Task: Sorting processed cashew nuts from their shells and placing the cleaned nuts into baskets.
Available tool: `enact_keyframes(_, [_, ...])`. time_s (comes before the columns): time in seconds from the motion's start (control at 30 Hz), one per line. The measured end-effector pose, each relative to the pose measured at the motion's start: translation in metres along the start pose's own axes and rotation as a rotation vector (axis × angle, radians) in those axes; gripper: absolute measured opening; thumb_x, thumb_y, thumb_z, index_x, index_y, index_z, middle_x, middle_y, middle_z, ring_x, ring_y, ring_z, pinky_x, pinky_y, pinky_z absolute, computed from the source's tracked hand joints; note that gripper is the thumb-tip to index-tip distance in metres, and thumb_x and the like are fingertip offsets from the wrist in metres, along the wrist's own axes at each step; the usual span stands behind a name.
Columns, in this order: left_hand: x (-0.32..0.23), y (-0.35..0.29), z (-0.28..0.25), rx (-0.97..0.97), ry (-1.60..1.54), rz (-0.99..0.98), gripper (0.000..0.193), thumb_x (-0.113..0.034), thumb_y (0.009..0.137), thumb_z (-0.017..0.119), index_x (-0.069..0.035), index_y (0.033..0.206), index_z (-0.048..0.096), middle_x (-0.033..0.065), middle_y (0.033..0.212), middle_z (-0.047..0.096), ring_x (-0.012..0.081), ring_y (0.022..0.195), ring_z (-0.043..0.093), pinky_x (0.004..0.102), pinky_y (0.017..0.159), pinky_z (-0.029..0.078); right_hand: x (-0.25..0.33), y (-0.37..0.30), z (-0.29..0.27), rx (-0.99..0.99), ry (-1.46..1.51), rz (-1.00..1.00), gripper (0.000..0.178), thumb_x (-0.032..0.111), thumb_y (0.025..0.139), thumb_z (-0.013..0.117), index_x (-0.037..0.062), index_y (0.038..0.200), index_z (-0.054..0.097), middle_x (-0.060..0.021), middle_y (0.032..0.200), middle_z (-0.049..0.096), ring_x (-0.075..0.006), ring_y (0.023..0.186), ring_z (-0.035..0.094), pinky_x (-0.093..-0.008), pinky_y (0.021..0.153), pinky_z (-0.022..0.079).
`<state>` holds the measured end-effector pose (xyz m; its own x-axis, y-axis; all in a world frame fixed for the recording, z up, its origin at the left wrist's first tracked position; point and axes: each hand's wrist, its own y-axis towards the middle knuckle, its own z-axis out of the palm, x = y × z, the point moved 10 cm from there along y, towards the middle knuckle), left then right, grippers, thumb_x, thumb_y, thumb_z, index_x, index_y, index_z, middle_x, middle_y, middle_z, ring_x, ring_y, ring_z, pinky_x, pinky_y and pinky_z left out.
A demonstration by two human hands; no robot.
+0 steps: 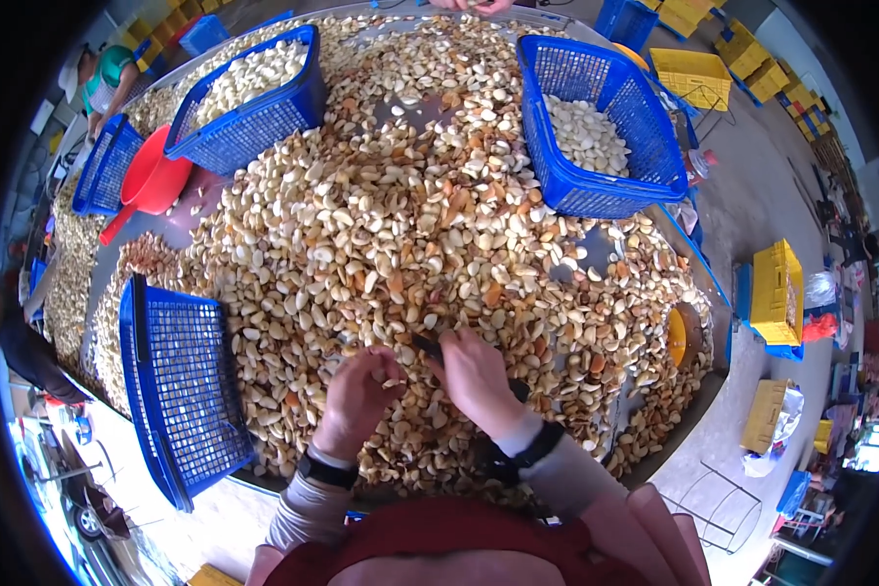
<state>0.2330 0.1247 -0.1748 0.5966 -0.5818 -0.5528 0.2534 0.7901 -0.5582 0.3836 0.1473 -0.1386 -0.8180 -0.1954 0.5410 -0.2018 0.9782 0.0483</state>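
Below me a broad heap of cream and brown nut kernels covers the table. My left hand is closed just above the heap, thumb and fingertips pinched together around what looks like a pale kernel. To its right, my right hand is wrapped round a narrow black tool, its tip pointing up and left. The palm hides most of this tool, so its kind cannot be made out. The hands are close but apart.
Blue plastic baskets stand on the heap: one at near left, and two with pale kernels, at far left and far right. A red scoop lies at left. Another person's hands show at the far edge.
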Motion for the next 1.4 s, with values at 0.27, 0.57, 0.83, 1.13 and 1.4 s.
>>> enact_keyframes(0.27, [0.005,-0.005,0.014,-0.089,0.742,0.243,0.026,-0.002,0.095,0.055,-0.001,0.119,0.066,0.0036,0.1,0.067,0.0103,0.085,0.06,0.0231,0.075,0.05,0.002,0.003,-0.008,0.029,0.1,0.025,0.034,0.01,0.072,0.077,0.0,0.098,0.058,-0.0163,0.09,0.061,-0.0352,0.075,0.065,-0.0425,0.064,0.054])
enact_keyframes(0.57, [0.032,-0.007,0.03,0.275,-0.277,-0.197,0.024,-0.014,0.099,0.054,-0.001,0.118,0.059,0.0082,0.108,0.065,0.019,0.095,0.065,0.0338,0.08,0.055,0.026,-0.025,-0.041,0.182,0.673,-0.129,0.061,0.019,0.091,0.066,0.0039,0.144,0.04,-0.0179,0.11,0.063,-0.0346,0.088,0.066,-0.0397,0.073,0.054])
enact_keyframes(0.83, [0.038,-0.015,0.032,0.175,-0.159,-0.193,0.023,-0.013,0.1,0.054,-0.001,0.118,0.061,0.0118,0.113,0.066,0.0229,0.101,0.066,0.0385,0.086,0.056,0.045,-0.036,-0.038,0.291,0.363,-0.234,0.074,0.019,0.091,0.062,0.0038,0.152,0.023,-0.021,0.126,0.06,-0.0369,0.082,0.068,-0.0408,0.066,0.054])
enact_keyframes(1.13, [0.037,-0.021,0.027,0.115,-0.171,-0.185,0.019,-0.012,0.099,0.055,-0.002,0.114,0.062,0.0074,0.1,0.068,0.0156,0.09,0.066,0.0327,0.078,0.054,0.039,-0.039,-0.033,0.298,0.409,-0.167,0.065,0.019,0.092,0.06,0.0097,0.15,0.032,-0.0158,0.119,0.065,-0.0363,0.086,0.068,-0.0398,0.069,0.055])
enact_keyframes(1.4, [0.05,-0.018,0.032,0.137,-0.177,-0.15,0.012,-0.012,0.1,0.055,-0.004,0.105,0.062,0.0045,0.094,0.066,0.0129,0.076,0.06,0.0273,0.07,0.05,0.023,-0.041,-0.033,0.023,0.381,-0.193,0.057,0.02,0.097,0.057,0.0191,0.15,0.035,-0.0069,0.083,0.06,-0.0243,0.06,0.06,-0.0347,0.054,0.049])
